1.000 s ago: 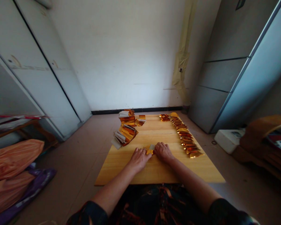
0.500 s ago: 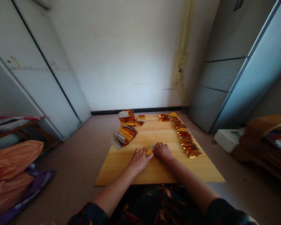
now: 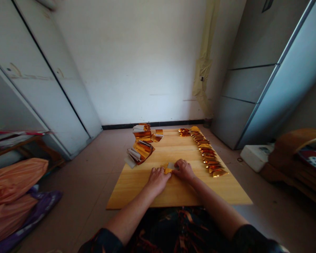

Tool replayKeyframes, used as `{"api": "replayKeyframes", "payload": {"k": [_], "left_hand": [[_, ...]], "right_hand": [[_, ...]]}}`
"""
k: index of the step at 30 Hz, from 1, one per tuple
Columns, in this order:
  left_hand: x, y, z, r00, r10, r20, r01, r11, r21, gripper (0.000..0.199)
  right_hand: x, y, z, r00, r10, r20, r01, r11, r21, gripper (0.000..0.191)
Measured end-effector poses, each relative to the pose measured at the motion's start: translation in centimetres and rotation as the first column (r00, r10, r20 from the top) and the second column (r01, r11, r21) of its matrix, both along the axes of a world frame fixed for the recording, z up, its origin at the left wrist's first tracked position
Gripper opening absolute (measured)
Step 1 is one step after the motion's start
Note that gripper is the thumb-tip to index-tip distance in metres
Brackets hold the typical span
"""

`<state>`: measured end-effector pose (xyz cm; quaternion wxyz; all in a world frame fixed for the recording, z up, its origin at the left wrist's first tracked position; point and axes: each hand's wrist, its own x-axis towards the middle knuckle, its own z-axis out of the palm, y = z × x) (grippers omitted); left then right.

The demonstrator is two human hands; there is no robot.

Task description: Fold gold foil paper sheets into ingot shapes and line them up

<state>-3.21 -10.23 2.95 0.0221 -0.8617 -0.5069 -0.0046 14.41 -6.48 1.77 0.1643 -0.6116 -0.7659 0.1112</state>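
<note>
A small folded sheet of gold foil paper [image 3: 168,170] with a white back lies on the wooden board [image 3: 137,191], pinched between my two hands near the board's middle. My left hand [image 3: 158,180] presses its fingertips on the sheet's left side. My right hand [image 3: 183,170] holds the far right part, close to a white corner [image 3: 171,166]. Part of the sheet is hidden under my fingers. Two heaps of folded gold foil pieces [image 3: 140,151] lie at the board's far left, and a long row of folded gold pieces [image 3: 206,151] runs down its right side.
The pale wooden board sits low over a tiled floor, with a black skirting strip behind it. White cabinet doors [image 3: 50,84] stand at left, orange cloth bundles [image 3: 13,182] lie at lower left, and a grey refrigerator [image 3: 263,77] and white box [image 3: 256,158] stand at right.
My right hand has shifted slightly left and farther up over the foil sheet, and its fingers now lie closer to the white corner. The heaps and the row have not moved.
</note>
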Motion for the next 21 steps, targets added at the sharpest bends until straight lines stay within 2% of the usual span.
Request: {"api": "replayKeyframes", "payload": {"k": [6,12,16,21], "left_hand": [[0.2,-0.1,0.4,1.000,0.014,0.025,-0.014,1.000,-0.016,0.040],[0.4,0.0,0.2,0.997,0.054,0.049,-0.053,0.998,-0.017,0.033],[0.6,0.6,0.0,0.990,0.097,0.101,-0.098,0.995,0.008,0.023],[0.8,2.1,-0.9,0.948,0.224,0.226,-0.225,0.974,-0.022,0.020]], "right_hand": [[0.0,0.3,0.1,0.999,-0.019,-0.028,0.017,0.999,-0.049,0.020],[0.6,0.6,0.1,0.999,0.028,-0.022,-0.029,0.998,-0.050,0.028],[0.5,-0.3,0.5,0.990,0.125,0.067,-0.124,0.992,-0.011,0.026],[-0.5,-2.2,0.8,0.968,0.173,0.182,-0.183,0.982,0.041,0.020]]}}
